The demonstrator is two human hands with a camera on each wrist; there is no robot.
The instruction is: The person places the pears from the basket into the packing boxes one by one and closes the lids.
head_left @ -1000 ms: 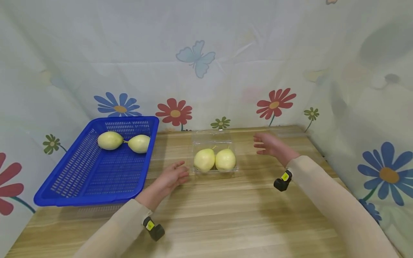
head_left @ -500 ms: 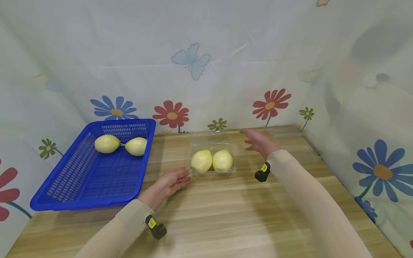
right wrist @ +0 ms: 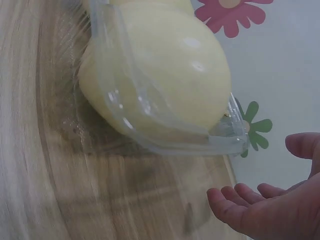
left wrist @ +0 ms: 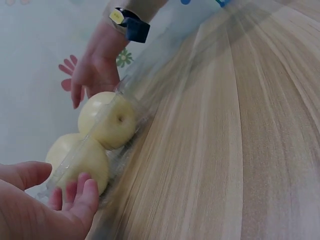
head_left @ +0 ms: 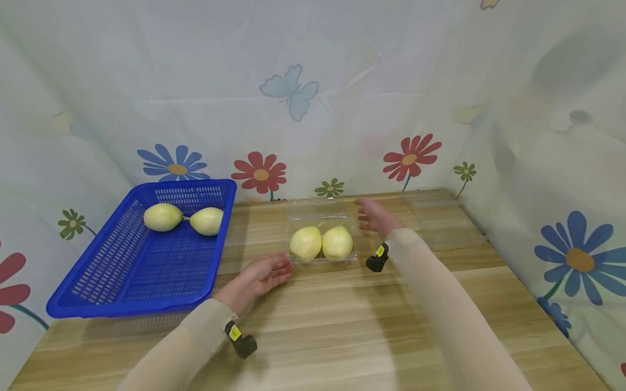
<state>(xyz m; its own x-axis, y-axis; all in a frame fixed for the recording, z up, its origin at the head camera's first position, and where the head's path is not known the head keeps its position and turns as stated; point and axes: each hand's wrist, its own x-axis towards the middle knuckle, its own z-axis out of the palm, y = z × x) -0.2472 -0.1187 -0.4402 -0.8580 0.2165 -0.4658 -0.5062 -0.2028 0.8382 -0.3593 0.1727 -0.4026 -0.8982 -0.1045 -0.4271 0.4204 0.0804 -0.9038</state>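
Note:
Two pale yellow pears, one left (head_left: 306, 244) and one right (head_left: 337, 243), sit side by side in a clear plastic clamshell box (head_left: 317, 208) whose lid is tipped back towards the wall. My left hand (head_left: 259, 278) is at the box's front left corner, fingertips right at its edge, fingers relaxed and gripping nothing. Beyond the box's right side, my right hand (head_left: 377, 217) has loosely extended fingers. The right wrist view shows a gap between this hand (right wrist: 277, 207) and the plastic rim (right wrist: 185, 145). In the left wrist view, the left hand's fingers overlap the nearer pear (left wrist: 80, 160).
On the left stands a blue plastic basket (head_left: 215, 271) holding two more pears, one left (head_left: 163, 217) and one right (head_left: 206, 221). Clear plastic pieces (head_left: 435, 214) lie at the back right of the wooden table (head_left: 332, 326). A flower-patterned cloth (head_left: 205, 108) hangs behind.
My right hand has moved left, closer to the box. My left hand has shifted slightly right and towards me, to the box's front left corner. The pears and box stay put.

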